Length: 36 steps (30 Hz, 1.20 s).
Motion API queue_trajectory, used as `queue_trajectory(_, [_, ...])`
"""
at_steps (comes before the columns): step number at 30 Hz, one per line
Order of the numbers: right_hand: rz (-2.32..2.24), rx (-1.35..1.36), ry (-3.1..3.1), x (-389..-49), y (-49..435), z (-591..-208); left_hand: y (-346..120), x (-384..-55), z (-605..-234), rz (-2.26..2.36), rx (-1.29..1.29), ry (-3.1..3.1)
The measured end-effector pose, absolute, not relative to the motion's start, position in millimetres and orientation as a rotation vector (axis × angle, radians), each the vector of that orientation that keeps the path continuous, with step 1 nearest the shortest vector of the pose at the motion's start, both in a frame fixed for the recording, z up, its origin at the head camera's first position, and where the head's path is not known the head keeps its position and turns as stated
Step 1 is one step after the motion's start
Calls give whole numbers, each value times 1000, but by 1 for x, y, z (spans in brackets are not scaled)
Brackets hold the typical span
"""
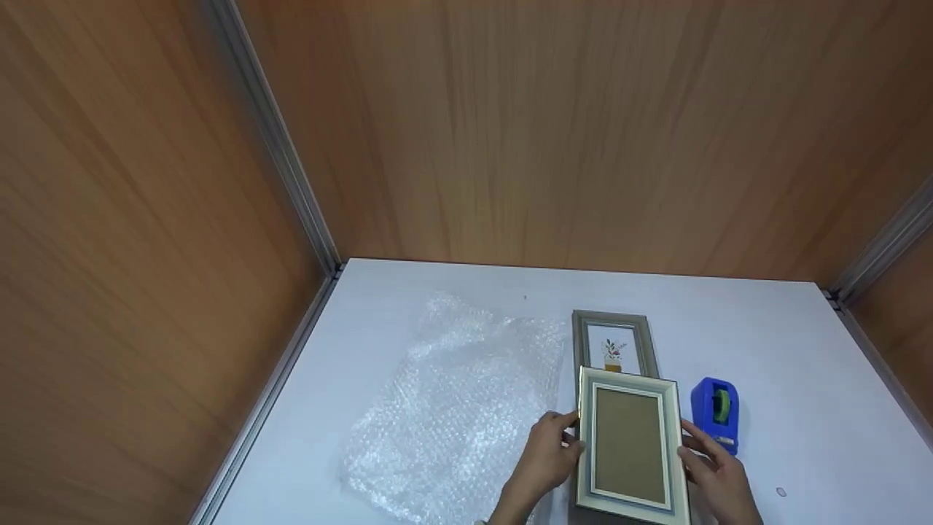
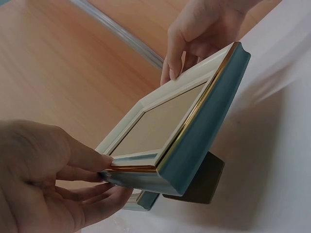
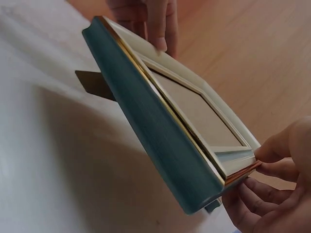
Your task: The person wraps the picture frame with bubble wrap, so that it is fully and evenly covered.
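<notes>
A picture frame (image 1: 631, 446) with a pale face, gold edging and blue-green sides is held tilted above the white table by both hands. My left hand (image 1: 545, 450) pinches its left side between thumb and fingers. On the opposite side my right hand (image 1: 718, 477) grips the edge, thumb on the front and fingers behind. The frame's window shows a plain brown panel. From its back a dark stand flap (image 2: 206, 179) juts out toward the table. Behind it lies a second, grey-green picture frame (image 1: 612, 319) with a flower print, its lower part covered in the head view.
A crinkled sheet of bubble wrap (image 1: 459, 408) spreads over the table left of the frames. At the right stands a blue tape dispenser (image 1: 702, 402) with a green roll, close to my right hand. Wood-patterned panels (image 1: 554, 146) wall the table at the back and sides.
</notes>
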State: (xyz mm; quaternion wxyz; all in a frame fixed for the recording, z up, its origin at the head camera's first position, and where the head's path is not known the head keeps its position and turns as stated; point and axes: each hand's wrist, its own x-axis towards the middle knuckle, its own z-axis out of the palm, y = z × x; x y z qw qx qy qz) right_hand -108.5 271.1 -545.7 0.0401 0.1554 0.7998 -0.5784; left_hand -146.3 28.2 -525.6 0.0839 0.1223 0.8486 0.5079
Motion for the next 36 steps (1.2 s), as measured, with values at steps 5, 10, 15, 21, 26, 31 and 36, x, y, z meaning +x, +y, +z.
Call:
queue_trajectory(5, [-1840, 454, 2419, -111, 264, -535, 21, -150, -517, 1572, 357, 2478])
queue_trajectory(10, [-1907, 468, 2369, -114, 257, -525, 14, -153, -511, 1615, 342, 2439])
queue_trajectory(15, [-1966, 438, 2349, -119, 250, -518, 7, -156, -507, 1660, 339, 2444])
queue_trajectory(21, [-2059, 349, 2348, -123, 241, -512, -4, -160, -503, 1696, 366, 2497])
queue_trajectory(26, [-2083, 261, 2381, -129, 231, -509, -15, -164, -498, 1689, 369, 2550])
queue_trajectory(31, [-2104, 190, 2387, -137, 219, -505, -27, -169, -493, 1698, 337, 2580])
queue_trajectory(36, [-2141, 126, 2374, -145, 205, -503, -41, -173, -488, 1765, 294, 2575])
